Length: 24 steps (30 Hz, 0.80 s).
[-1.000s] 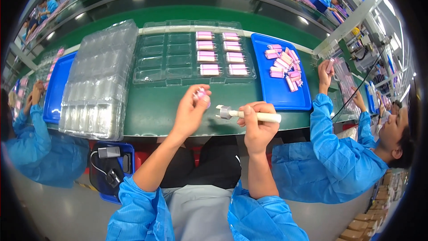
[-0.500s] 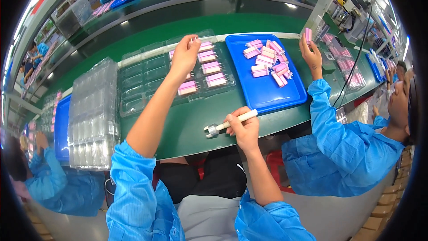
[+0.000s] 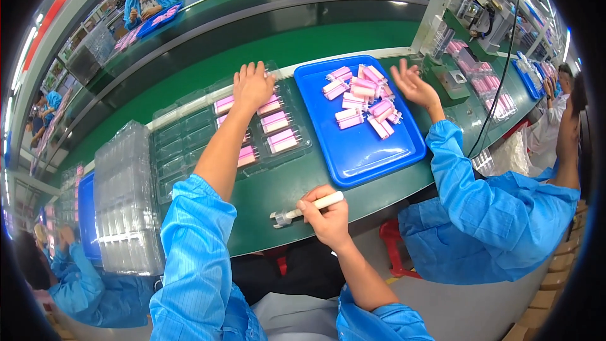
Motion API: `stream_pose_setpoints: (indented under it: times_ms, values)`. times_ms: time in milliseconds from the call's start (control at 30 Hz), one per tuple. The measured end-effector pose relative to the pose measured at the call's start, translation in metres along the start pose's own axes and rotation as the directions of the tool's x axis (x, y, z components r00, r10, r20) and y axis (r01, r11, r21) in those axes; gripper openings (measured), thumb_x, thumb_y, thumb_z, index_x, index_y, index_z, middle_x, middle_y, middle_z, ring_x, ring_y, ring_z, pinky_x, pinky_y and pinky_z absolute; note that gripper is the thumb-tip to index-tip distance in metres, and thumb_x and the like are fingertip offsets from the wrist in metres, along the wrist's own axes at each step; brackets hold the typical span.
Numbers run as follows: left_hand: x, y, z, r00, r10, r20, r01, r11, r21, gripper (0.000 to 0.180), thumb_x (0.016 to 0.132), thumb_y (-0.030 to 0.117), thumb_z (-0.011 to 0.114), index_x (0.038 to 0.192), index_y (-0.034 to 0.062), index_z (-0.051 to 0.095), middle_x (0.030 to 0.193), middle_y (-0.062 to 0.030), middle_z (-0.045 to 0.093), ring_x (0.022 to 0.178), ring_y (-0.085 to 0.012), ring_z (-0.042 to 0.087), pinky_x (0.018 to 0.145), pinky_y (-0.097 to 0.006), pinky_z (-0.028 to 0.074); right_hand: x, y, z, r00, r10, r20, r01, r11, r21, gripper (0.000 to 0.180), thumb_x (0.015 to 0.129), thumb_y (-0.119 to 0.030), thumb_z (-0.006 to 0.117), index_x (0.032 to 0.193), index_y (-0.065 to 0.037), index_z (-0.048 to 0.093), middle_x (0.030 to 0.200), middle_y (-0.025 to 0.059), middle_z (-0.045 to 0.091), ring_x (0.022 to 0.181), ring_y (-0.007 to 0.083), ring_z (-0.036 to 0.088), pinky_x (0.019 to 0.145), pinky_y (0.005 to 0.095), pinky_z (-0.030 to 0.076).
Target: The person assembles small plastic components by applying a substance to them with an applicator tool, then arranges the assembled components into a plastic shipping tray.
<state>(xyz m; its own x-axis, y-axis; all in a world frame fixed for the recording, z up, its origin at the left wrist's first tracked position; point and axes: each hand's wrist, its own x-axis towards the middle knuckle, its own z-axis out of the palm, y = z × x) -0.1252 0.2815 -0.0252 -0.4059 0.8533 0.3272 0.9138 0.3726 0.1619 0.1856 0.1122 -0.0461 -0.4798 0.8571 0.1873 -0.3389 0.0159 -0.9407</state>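
My left hand (image 3: 252,88) lies palm down with its fingers stretched out over the far part of a clear plastic blister tray (image 3: 201,106). Under and around it, pink-and-white block-shaped pieces (image 3: 274,122) with small prongs sit in the tray's pockets; my hand and forearm hide some of them. Closer to the table's front edge, my right hand (image 3: 328,220) grips a white-handled tool (image 3: 327,200) with a forked metal head, which points left just over the green tabletop. More pink-and-white pieces (image 3: 369,91) lie heaped in a blue tray (image 3: 372,167) to the right.
A tall stack of clear blister trays (image 3: 126,202) stands at the left. From the right, a co-worker's open hand (image 3: 416,88) reaches to the blue tray's edge. A green belt (image 3: 341,38) runs behind the table. A black cable (image 3: 502,88) hangs at the right.
My left hand has gone from a pinch to spread fingers over the tray. The co-worker's hand, which held up a pink piece, is now empty beside the blue tray. The whole view has shifted.
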Motion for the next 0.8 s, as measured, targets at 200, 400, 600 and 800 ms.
stream_pose_setpoints:
  times_ms: [200,400,600,800]
  values:
    - [-0.009,0.013,-0.002,0.997,0.000,-0.074,-0.004,0.998,-0.063,0.064,0.097,0.046,0.050,0.145,0.0040,0.045,0.152,-0.0239,0.040,0.145,-0.0392,0.032,0.120,-0.056,0.020,0.002,-0.007,-0.001,0.999,-0.012,-0.034,0.011,1.000,-0.014,0.015,0.088,-0.007,0.075,0.083,-0.002,0.062,0.068,0.0005,0.063,0.061,0.0043,0.055,0.054,0.0233,0.043]
    - [-0.047,0.094,-0.041,0.897,0.348,-0.273,-0.422,0.858,-0.292,0.046,0.083,0.030,0.069,0.120,0.0024,0.063,0.118,-0.0200,0.062,0.112,-0.0372,0.057,0.097,-0.049,0.044,0.001,0.001,-0.004,0.998,-0.059,0.033,0.060,0.997,-0.050,0.011,0.090,0.000,0.070,0.089,-0.001,0.059,0.077,0.0045,0.064,0.059,0.0056,0.056,0.051,0.0208,0.043]
    - [-0.090,0.164,-0.049,0.853,0.517,-0.077,-0.517,0.813,-0.267,0.045,0.077,0.026,0.074,0.116,0.0056,0.063,0.107,-0.0161,0.065,0.104,-0.0334,0.063,0.083,-0.046,0.051,0.001,-0.004,-0.002,0.999,-0.028,-0.029,0.028,0.999,-0.031,0.016,0.089,-0.007,0.075,0.082,-0.002,0.061,0.066,0.0007,0.063,0.060,0.0044,0.055,0.052,0.0237,0.043]
    - [-0.090,0.161,-0.027,0.881,0.468,-0.067,-0.454,0.800,-0.391,0.040,0.077,0.022,0.071,0.111,0.0024,0.065,0.102,-0.0200,0.064,0.098,-0.0387,0.063,0.087,-0.047,0.052,0.001,-0.002,0.003,1.000,-0.005,-0.027,0.006,0.999,0.032,0.016,0.090,-0.008,0.074,0.083,-0.002,0.060,0.063,0.0001,0.060,0.057,0.0042,0.054,0.050,0.0230,0.041]
